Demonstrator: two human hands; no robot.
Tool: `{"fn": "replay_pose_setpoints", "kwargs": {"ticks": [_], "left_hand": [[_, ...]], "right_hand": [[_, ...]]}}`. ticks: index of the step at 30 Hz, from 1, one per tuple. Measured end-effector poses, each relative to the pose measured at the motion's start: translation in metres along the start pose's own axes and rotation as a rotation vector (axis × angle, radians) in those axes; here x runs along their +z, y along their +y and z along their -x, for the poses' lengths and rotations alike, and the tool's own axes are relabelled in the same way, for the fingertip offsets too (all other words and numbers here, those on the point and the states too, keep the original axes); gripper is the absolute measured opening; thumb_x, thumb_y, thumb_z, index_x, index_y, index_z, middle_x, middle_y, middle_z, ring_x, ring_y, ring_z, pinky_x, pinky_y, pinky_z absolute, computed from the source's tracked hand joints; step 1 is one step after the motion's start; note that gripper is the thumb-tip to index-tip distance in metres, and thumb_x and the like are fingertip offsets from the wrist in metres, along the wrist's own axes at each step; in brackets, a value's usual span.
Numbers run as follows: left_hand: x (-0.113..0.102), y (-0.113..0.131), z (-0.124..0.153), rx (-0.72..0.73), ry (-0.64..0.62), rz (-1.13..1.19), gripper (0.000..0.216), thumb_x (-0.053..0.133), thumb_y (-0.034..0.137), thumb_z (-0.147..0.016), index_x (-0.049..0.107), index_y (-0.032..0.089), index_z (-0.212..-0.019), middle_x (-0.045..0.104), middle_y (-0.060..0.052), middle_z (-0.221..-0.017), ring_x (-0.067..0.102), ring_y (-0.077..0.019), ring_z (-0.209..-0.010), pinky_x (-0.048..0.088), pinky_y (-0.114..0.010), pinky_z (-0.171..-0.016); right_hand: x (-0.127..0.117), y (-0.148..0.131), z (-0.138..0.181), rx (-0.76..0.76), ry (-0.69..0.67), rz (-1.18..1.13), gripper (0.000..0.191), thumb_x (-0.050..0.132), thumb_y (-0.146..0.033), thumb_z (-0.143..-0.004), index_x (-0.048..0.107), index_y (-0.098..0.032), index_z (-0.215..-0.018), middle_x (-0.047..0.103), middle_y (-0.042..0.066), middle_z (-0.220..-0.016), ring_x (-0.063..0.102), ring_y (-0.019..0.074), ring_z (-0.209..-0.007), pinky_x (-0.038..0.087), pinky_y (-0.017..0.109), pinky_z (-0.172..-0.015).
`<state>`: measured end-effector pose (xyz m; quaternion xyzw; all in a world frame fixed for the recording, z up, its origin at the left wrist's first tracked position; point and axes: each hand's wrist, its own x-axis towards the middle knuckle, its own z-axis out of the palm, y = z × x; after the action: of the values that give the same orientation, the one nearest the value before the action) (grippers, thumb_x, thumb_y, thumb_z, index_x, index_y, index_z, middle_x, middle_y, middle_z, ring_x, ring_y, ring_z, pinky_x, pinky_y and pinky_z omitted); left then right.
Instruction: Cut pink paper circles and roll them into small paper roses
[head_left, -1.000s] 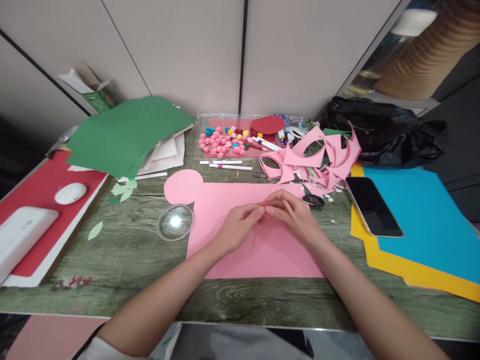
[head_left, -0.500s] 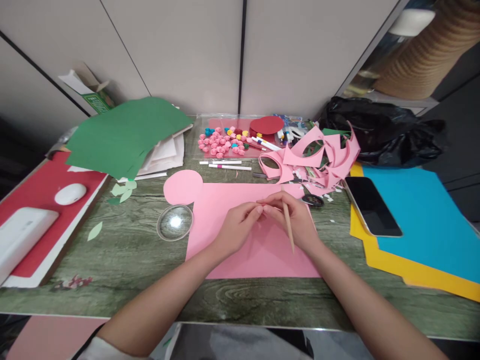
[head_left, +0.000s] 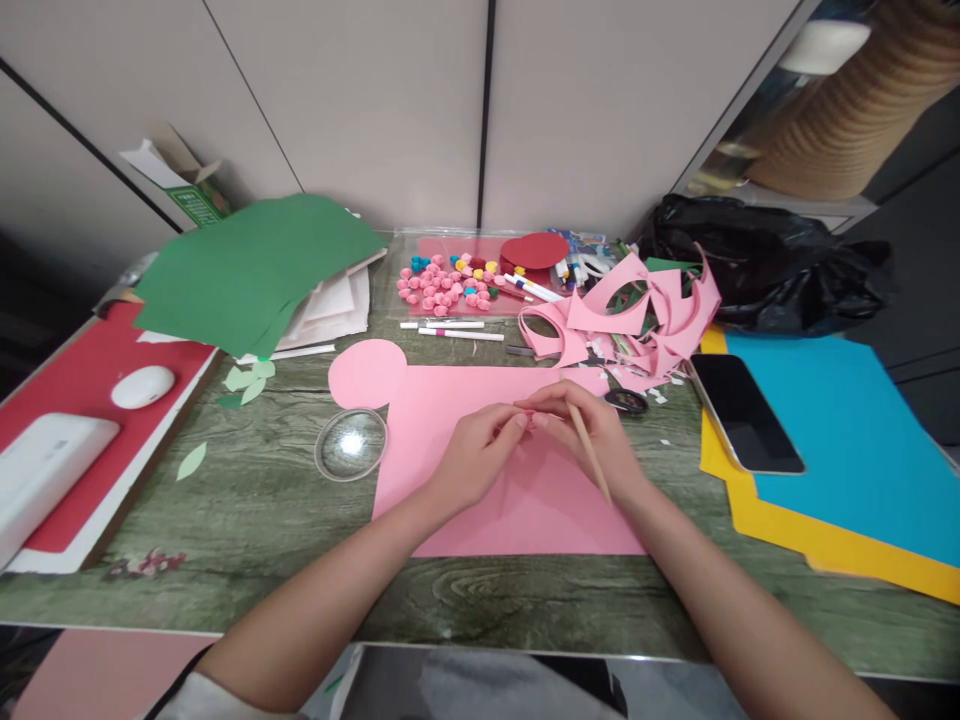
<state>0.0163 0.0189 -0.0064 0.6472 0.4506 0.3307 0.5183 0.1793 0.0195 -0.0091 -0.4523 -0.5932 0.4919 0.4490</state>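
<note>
My left hand [head_left: 474,458] and my right hand [head_left: 589,440] meet fingertip to fingertip over a large pink paper sheet [head_left: 517,500] on the green wood-grain table [head_left: 247,500]. Between the pinched fingers sits a small pink paper piece [head_left: 529,420]. My right hand also holds a thin wooden stick [head_left: 589,452] that slants down across its back. My left hand's fingers are curled into a pinch on the pink piece.
A clear round lid [head_left: 351,444] lies left of the sheet. Behind are pink paper scraps [head_left: 637,310], small paper rolls on a tray [head_left: 450,282], pens [head_left: 457,330] and green sheets [head_left: 255,265]. A phone [head_left: 744,412] rests on blue and yellow paper at right; a white mouse [head_left: 142,386] at left.
The wooden stick, hidden a second ago, now shows across my right hand and has tilted further to the right. Both hands stay pinched together at the same spot.
</note>
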Motion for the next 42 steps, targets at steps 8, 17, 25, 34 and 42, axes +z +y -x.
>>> {"fn": "replay_pose_setpoints", "kwargs": {"ticks": [8,17,25,34,42], "left_hand": [[0.0,0.0,0.0,-0.029,-0.005,0.075,0.026,0.042,0.031,-0.088,0.062,0.014,-0.085,0.063,-0.004,-0.081,0.057,-0.0155,-0.079,0.042,-0.026,-0.075],[0.0,-0.002,-0.001,-0.074,-0.04,0.244,0.02,0.053,0.031,-0.083,0.064,0.014,-0.085,0.063,-0.004,-0.082,0.056,-0.0153,-0.078,0.043,-0.026,-0.074],[-0.003,-0.001,-0.003,-0.044,-0.021,0.12,0.018,0.053,0.026,-0.082,0.067,0.015,-0.085,0.066,-0.004,-0.084,0.057,-0.0163,-0.079,0.042,-0.026,-0.074],[0.001,-0.004,-0.001,-0.051,0.064,-0.013,0.021,0.05,0.026,-0.083,0.068,0.016,-0.088,0.069,-0.005,-0.089,0.06,-0.0183,-0.082,0.045,-0.028,-0.076],[0.004,-0.005,0.0,-0.037,0.099,-0.083,0.023,0.049,0.029,-0.083,0.068,0.017,-0.089,0.069,-0.004,-0.087,0.06,-0.0174,-0.08,0.045,-0.027,-0.073]], "right_hand": [[0.0,-0.002,0.0,-0.001,0.002,0.018,0.014,0.064,-0.026,-0.08,0.063,-0.023,-0.094,0.067,0.003,-0.092,0.066,0.0173,-0.084,0.052,0.029,-0.072],[0.002,-0.001,0.002,-0.038,0.029,0.056,0.016,0.064,-0.026,-0.08,0.063,-0.023,-0.096,0.067,0.003,-0.092,0.066,0.0178,-0.087,0.052,0.029,-0.075],[0.0,0.004,-0.001,0.005,-0.023,0.059,0.025,0.068,-0.03,-0.076,0.062,-0.022,-0.098,0.067,0.004,-0.094,0.066,0.019,-0.087,0.053,0.031,-0.075],[0.007,0.004,0.002,-0.026,0.023,0.18,0.018,0.062,-0.03,-0.081,0.065,-0.023,-0.097,0.069,0.005,-0.091,0.066,0.0199,-0.084,0.052,0.032,-0.071],[0.015,0.006,0.006,-0.019,0.091,0.173,0.016,0.062,-0.03,-0.081,0.066,-0.025,-0.095,0.07,0.004,-0.09,0.066,0.0211,-0.086,0.053,0.033,-0.073]]}}
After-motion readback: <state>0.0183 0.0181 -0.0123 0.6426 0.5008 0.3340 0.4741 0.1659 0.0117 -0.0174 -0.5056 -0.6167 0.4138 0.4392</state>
